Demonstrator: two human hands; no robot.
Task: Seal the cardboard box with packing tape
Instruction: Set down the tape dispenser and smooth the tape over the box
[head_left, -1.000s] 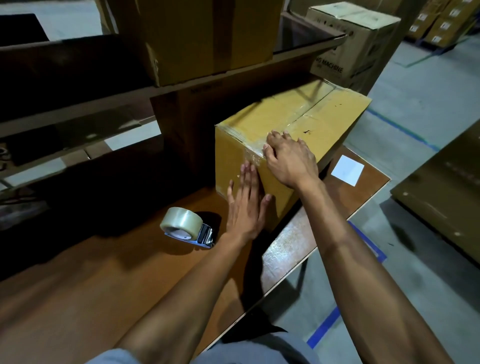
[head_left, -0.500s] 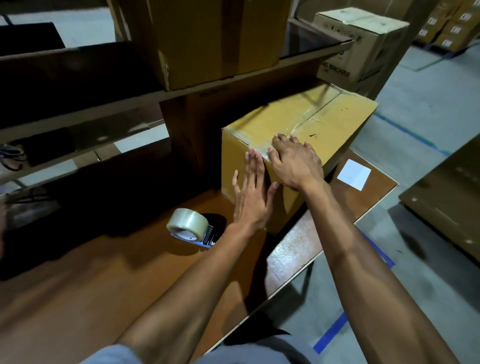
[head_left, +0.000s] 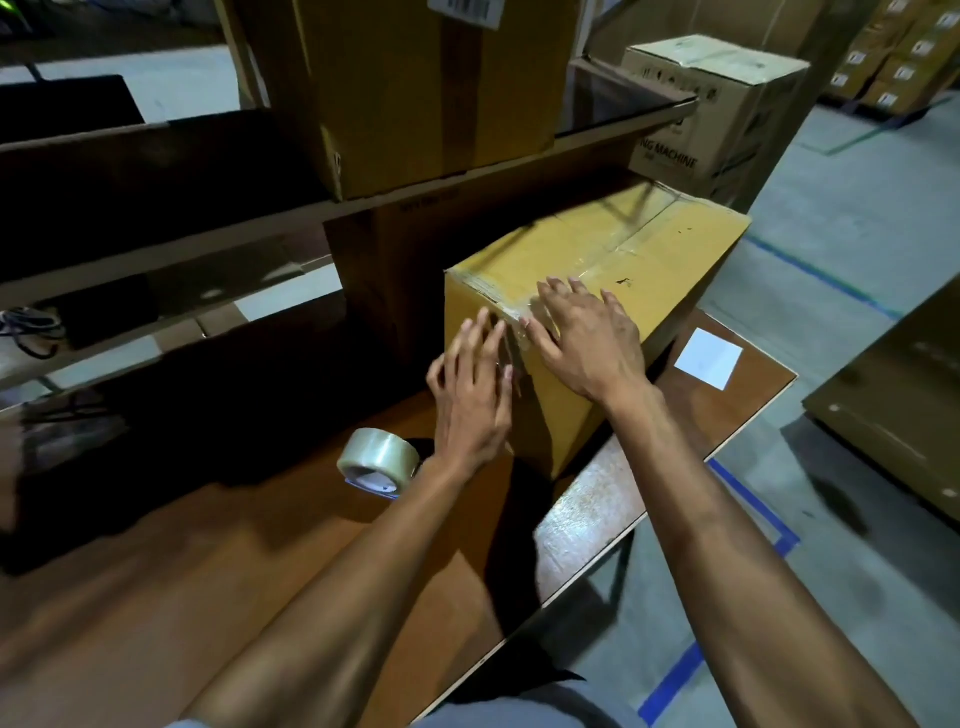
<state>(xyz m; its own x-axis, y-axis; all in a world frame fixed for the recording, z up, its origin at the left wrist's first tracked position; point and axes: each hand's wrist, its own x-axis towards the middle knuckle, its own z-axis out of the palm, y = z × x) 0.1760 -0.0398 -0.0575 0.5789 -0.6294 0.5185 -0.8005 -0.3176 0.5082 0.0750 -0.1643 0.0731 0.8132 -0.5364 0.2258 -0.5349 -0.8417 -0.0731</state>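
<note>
A yellow-brown cardboard box (head_left: 649, 260) stands on the wooden table (head_left: 260, 545), its flaps closed and clear tape running along the top seam and over the near edge. My left hand (head_left: 472, 400) lies flat with fingers spread against the box's near side, on the tape end. My right hand (head_left: 587, 338) presses palm down on the box's near top corner. A roll of clear packing tape on a dispenser (head_left: 379, 460) lies on the table just left of my left wrist; neither hand touches it.
A shelf (head_left: 208, 228) above the table carries a large cardboard box (head_left: 415, 88). Another printed box (head_left: 711, 109) stands behind. A white paper slip (head_left: 709, 358) lies at the table's right corner. Blue floor tape (head_left: 675, 675) and stacked cartons (head_left: 893, 400) are on the right.
My left hand has slid up the box's near side toward the top edge and its fingers have spread. My right hand stays on the top corner.
</note>
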